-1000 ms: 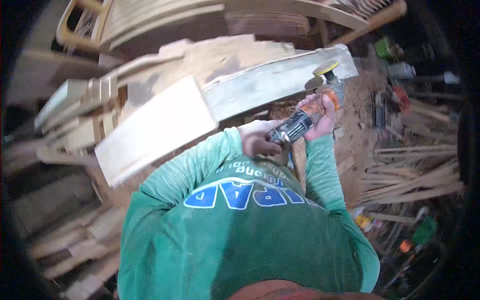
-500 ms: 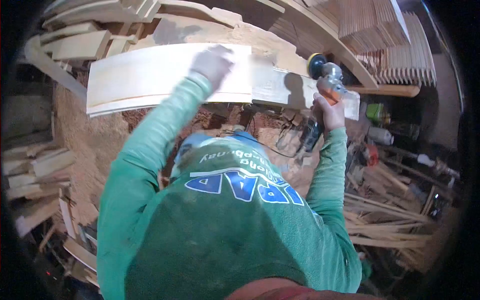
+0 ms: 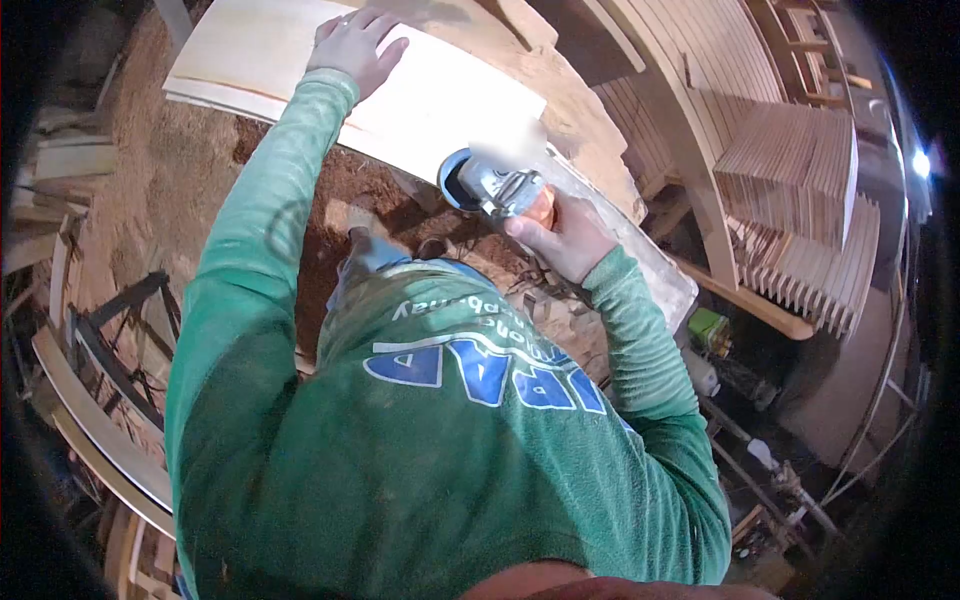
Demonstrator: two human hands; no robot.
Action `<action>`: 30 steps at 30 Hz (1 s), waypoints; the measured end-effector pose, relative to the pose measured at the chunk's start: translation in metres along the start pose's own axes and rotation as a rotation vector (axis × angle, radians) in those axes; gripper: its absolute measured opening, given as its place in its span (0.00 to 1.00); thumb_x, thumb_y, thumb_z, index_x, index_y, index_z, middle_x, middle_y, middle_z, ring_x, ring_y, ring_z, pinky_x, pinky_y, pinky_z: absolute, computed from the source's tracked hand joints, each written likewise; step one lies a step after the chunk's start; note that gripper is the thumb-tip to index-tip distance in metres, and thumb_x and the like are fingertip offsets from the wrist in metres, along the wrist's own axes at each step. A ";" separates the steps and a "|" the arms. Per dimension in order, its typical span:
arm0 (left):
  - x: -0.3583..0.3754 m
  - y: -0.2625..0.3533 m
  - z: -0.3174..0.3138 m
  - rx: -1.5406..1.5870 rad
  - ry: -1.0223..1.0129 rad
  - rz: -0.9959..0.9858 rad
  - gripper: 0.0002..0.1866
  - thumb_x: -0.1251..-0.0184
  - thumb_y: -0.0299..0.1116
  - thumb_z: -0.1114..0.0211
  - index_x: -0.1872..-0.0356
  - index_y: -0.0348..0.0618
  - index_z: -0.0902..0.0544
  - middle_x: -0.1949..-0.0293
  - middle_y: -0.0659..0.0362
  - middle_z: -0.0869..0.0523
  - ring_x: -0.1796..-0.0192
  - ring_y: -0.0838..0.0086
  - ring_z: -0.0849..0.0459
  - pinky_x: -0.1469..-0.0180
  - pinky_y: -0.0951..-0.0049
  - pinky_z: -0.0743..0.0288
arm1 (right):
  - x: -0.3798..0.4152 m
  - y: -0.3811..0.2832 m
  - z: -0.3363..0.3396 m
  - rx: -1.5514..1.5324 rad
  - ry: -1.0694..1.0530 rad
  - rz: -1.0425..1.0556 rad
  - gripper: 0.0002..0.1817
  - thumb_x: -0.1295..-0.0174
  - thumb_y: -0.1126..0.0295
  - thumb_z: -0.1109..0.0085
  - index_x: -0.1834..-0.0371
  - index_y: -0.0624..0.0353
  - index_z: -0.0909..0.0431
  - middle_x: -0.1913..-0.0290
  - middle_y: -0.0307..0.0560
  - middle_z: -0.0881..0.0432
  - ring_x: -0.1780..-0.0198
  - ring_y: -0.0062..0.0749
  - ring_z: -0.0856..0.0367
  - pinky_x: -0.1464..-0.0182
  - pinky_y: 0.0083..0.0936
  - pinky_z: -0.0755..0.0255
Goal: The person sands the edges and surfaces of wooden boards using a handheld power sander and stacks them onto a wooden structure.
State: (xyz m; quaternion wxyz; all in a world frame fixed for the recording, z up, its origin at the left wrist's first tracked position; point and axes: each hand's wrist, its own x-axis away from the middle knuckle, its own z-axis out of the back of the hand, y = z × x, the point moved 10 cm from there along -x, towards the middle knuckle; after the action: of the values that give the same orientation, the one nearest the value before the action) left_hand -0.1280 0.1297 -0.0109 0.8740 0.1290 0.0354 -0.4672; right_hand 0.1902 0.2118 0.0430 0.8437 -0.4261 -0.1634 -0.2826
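My left hand point(image 3: 362, 50) lies with fingers spread on the upper face of a pale wooden board point(image 3: 425, 88). Other thin boards seem to be stacked beneath its left end. In my right hand point(image 3: 568, 237) is an orange and grey angle grinder point(image 3: 510, 192), with my fingers wrapped round its orange body. The grinder's round disc point(image 3: 458, 180) is tilted beside the board's lower right edge; whether it touches the board I cannot tell. The board rests on a dusty bench point(image 3: 630, 245).
Stacked, slatted wooden pieces point(image 3: 790, 170) stand at the right, near a long wooden beam point(image 3: 745, 300). A green object point(image 3: 708, 330) sits below the beam. Curved wooden strips point(image 3: 100, 435) are at the lower left. Sawdust point(image 3: 165, 140) covers the ground.
The view has turned. My right hand has brought the grinder leftward, from the bench's far right to the board's edge. My left hand, blurred before, now lies flat nearer the board's left part.
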 end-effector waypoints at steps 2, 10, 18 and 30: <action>-0.002 -0.001 -0.002 -0.014 -0.004 0.029 0.27 0.24 0.57 0.47 0.34 0.54 0.21 0.30 0.57 0.23 0.26 0.61 0.28 0.22 0.53 0.45 | -0.013 -0.009 -0.001 0.002 -0.040 0.026 0.37 0.39 0.39 0.35 0.46 0.67 0.18 0.55 0.63 0.12 0.49 0.52 0.12 0.43 0.42 0.22; 0.003 0.008 0.031 0.073 0.095 0.009 0.20 0.30 0.50 0.40 0.48 0.49 0.17 0.43 0.52 0.17 0.37 0.58 0.21 0.33 0.53 0.33 | -0.087 0.031 0.075 0.062 -0.045 -0.269 0.41 0.34 0.32 0.42 0.46 0.67 0.18 0.57 0.49 0.14 0.54 0.33 0.16 0.48 0.33 0.22; -0.001 0.007 0.030 0.077 0.076 0.041 0.19 0.31 0.50 0.40 0.49 0.49 0.16 0.43 0.53 0.16 0.37 0.59 0.20 0.34 0.51 0.32 | -0.036 0.005 0.000 -0.052 -0.246 0.062 0.35 0.35 0.44 0.33 0.38 0.66 0.23 0.46 0.49 0.15 0.44 0.34 0.19 0.37 0.32 0.28; -0.004 -0.005 0.013 0.137 -0.049 0.089 0.22 0.37 0.48 0.37 0.42 0.57 0.14 0.40 0.57 0.14 0.37 0.64 0.17 0.35 0.56 0.26 | -0.084 0.040 0.060 -0.462 -0.336 -0.194 0.24 0.27 0.49 0.39 0.43 0.59 0.23 0.59 0.40 0.17 0.62 0.24 0.18 0.61 0.25 0.23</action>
State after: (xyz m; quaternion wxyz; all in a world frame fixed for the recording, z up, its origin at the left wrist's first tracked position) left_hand -0.1348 0.1267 0.0012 0.8836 0.1784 -0.0236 -0.4323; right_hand 0.1465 0.3082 0.0094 0.6545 -0.6300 -0.2721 -0.3172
